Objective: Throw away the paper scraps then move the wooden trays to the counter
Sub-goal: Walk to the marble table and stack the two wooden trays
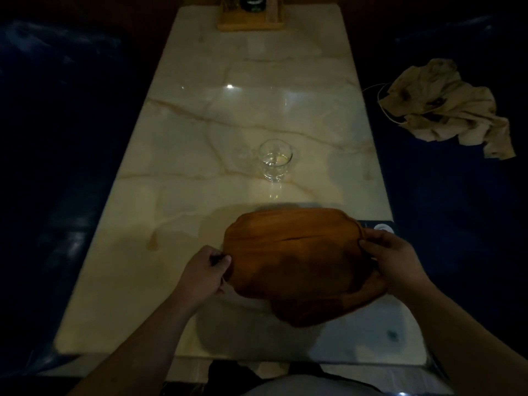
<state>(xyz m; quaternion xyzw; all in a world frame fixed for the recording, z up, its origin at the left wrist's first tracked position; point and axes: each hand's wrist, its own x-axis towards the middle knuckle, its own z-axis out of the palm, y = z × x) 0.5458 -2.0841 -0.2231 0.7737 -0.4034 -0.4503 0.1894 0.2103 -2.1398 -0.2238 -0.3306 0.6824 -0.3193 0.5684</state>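
Wooden trays (297,261) raised just above near end of worktop (257,110), long axis left to right. Left hand (204,274) and right hand (397,257): each grip closed on one end, equally near.

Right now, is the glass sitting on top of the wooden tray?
No, the glass stands on the bare marble table, farther away than the wooden tray that both hands hold by its ends.
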